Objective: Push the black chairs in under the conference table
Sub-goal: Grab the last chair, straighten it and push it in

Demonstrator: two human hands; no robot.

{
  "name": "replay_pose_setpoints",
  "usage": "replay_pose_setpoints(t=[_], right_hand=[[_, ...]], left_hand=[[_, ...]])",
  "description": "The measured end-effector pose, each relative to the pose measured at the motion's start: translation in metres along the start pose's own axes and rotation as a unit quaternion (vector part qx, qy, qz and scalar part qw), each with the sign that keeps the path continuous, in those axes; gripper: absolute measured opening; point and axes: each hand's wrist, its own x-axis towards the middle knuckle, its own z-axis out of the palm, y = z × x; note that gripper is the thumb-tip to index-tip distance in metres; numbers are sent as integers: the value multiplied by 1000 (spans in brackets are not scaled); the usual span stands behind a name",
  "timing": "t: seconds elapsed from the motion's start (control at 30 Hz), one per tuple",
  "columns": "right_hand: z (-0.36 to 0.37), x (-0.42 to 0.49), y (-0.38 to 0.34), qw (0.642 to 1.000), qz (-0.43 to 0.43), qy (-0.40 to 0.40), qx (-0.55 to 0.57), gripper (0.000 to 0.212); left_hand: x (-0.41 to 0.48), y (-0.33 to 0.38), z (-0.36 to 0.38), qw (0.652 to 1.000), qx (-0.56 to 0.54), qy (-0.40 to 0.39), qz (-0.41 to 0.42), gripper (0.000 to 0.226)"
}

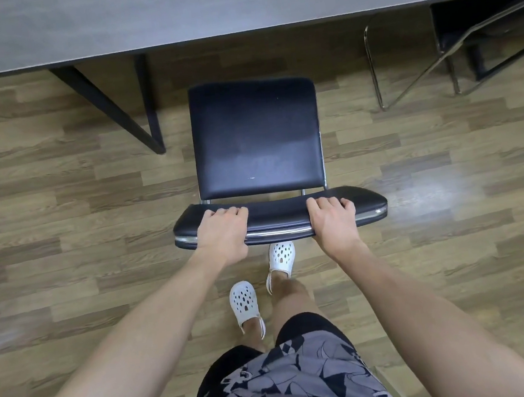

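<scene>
A black padded chair [255, 137] with a chrome frame stands on the wood floor, facing the grey conference table [200, 9]. Its seat lies fully outside the table's edge, with a strip of floor between them. My left hand [222, 232] grips the top of the backrest [279, 216] on its left side, fingers curled over the front. My right hand [333, 221] grips the backrest on its right side the same way. Another black chair [476, 27] sits tucked under the table at the far right.
A black angled table leg [133, 115] comes down to the floor just left of the chair's seat. The tucked chair's chrome frame [378, 87] stands to the right. My feet in white clogs [280, 258] are directly behind the backrest.
</scene>
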Motion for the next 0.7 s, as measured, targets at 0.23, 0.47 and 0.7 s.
replay_pose_setpoints(t=[0.23, 0.47, 0.7], right_hand=[[-9, 23, 11, 1000, -4, 5, -3, 58], [-15, 43, 23, 1000, -8, 14, -1, 60], [-25, 65, 33, 1000, -8, 15, -5, 59]], left_hand=[[23, -3, -16, 1000, 1, 5, -1, 48], [43, -1, -29, 1000, -4, -2, -5, 46], [62, -1, -44, 1000, -4, -3, -10, 45]])
